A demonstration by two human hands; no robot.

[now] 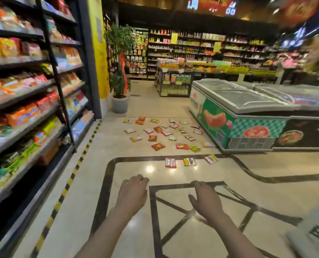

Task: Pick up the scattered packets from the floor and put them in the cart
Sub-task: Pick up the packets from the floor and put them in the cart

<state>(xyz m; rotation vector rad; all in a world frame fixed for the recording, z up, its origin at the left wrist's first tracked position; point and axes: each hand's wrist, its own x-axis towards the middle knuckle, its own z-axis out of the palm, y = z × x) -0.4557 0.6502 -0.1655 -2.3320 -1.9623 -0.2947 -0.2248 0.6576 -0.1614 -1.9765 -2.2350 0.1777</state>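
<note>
Several small red and yellow packets (158,146) lie scattered on the shiny floor in the aisle ahead of me. Closest to me are a red packet (170,162), a yellow one (189,161) and a red-and-white one (211,159) in a loose row. My left hand (132,194) and my right hand (207,200) reach forward at waist height, palms down, fingers apart, holding nothing. Both hands stay well short of the nearest packets. No cart shows in this view.
Shelves of packaged food (24,112) run along my left, edged by a yellow-black floor stripe (75,170). A chest freezer (248,116) stands to the right of the packets. A potted plant (119,86) sits by a yellow pillar. More shelving fills the back.
</note>
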